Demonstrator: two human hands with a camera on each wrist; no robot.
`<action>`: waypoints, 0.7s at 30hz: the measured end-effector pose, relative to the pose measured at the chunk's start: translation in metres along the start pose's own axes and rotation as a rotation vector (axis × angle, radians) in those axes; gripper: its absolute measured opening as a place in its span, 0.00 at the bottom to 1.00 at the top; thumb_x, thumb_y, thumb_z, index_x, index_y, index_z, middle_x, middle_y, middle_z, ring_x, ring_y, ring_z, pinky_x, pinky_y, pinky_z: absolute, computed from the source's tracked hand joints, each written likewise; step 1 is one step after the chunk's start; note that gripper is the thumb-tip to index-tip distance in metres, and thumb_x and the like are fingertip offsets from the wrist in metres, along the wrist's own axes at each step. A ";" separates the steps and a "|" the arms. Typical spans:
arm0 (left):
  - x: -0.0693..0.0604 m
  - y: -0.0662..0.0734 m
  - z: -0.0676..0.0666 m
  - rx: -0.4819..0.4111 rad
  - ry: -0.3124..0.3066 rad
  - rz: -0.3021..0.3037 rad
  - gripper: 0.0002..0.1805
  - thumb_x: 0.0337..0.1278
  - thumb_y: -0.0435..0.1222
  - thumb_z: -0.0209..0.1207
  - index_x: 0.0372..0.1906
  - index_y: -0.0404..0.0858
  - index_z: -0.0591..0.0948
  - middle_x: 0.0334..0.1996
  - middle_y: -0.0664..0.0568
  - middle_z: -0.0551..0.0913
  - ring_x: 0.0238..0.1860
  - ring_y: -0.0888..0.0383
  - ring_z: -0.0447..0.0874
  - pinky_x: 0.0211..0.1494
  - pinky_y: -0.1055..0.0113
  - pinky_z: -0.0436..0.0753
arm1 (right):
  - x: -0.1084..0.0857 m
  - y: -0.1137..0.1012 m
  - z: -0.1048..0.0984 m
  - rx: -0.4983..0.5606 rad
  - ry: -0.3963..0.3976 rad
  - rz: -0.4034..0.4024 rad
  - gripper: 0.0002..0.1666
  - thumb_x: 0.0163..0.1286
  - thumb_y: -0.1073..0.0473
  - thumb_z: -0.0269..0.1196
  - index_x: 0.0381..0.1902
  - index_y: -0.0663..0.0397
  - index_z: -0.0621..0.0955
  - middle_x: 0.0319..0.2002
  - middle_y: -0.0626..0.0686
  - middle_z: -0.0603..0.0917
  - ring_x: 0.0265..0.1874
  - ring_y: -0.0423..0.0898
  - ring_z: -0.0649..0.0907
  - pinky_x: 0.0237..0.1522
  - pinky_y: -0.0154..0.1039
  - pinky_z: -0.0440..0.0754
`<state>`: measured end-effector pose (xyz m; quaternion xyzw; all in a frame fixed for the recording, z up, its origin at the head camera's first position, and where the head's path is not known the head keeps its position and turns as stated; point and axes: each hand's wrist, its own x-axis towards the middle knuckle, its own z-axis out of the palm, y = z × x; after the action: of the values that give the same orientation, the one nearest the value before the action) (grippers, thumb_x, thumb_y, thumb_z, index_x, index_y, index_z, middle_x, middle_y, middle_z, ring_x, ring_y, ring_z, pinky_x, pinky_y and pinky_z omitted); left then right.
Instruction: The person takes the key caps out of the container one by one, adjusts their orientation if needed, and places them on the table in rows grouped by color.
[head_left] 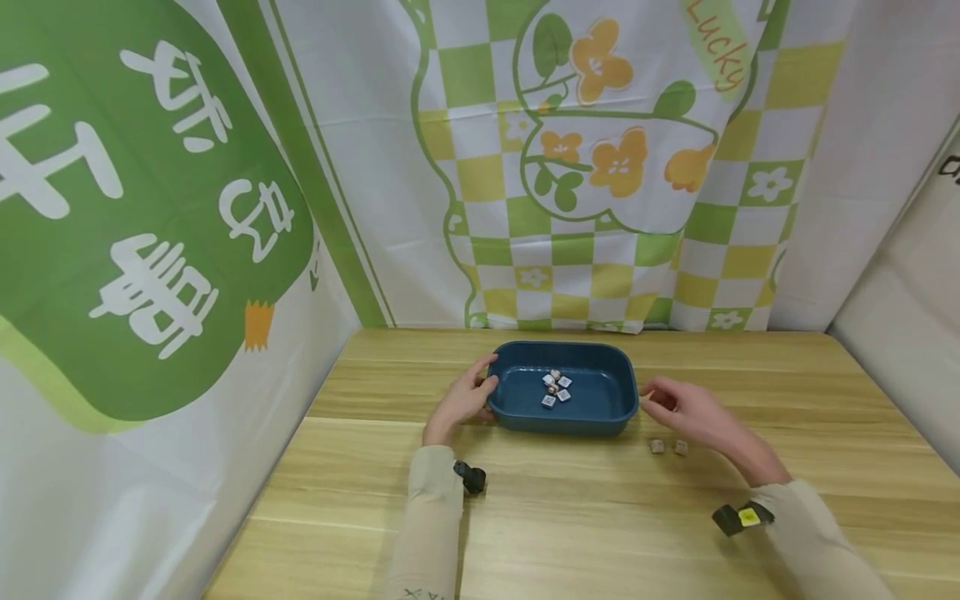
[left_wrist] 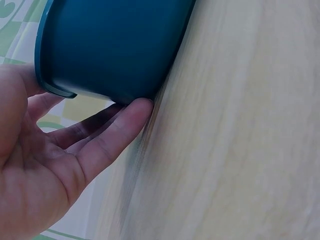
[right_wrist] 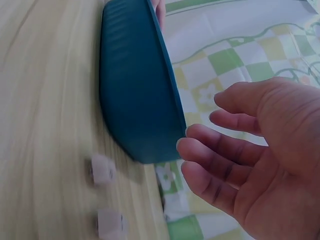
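Observation:
A dark blue rectangular dish (head_left: 558, 425) stands on the wooden table, with several small white blocks (head_left: 549, 401) bearing dark marks in it. At its left end my left hand (head_left: 459, 402) holds the wall, thumb by the rim and fingers against the outside, as the left wrist view shows. My right hand (head_left: 693, 410) is at the dish's right end, its fingers loosely bent around nothing. In the right wrist view its fingertips (right_wrist: 187, 145) are close to the rim; contact is unclear. Two more small blocks (head_left: 657, 446) lie on the table below that hand.
The wooden table (head_left: 562, 525) extends around the dish. A printed curtain (head_left: 502, 250) hangs behind its back edge. White and green cloth (head_left: 187, 417) covers the left side, and pale cloth (head_left: 915, 333) the right.

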<state>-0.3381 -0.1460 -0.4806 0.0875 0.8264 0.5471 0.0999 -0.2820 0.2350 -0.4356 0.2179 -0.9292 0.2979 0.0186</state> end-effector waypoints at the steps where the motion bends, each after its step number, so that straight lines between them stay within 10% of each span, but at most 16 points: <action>1: -0.001 0.001 0.000 -0.004 0.000 -0.001 0.29 0.76 0.44 0.48 0.77 0.53 0.58 0.51 0.31 0.77 0.30 0.33 0.83 0.37 0.47 0.87 | 0.002 -0.002 0.001 0.006 -0.004 -0.002 0.15 0.73 0.52 0.59 0.49 0.56 0.82 0.35 0.49 0.86 0.30 0.36 0.79 0.31 0.33 0.77; 21: 0.000 0.000 0.000 0.013 0.007 -0.008 0.27 0.76 0.43 0.48 0.76 0.56 0.60 0.47 0.35 0.79 0.26 0.44 0.85 0.34 0.56 0.88 | 0.036 -0.026 0.024 0.056 0.017 -0.076 0.09 0.73 0.53 0.60 0.47 0.47 0.82 0.33 0.44 0.84 0.29 0.37 0.77 0.31 0.33 0.77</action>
<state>-0.3382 -0.1459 -0.4802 0.0828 0.8308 0.5415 0.0987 -0.3015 0.1891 -0.4351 0.2508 -0.9113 0.3249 0.0316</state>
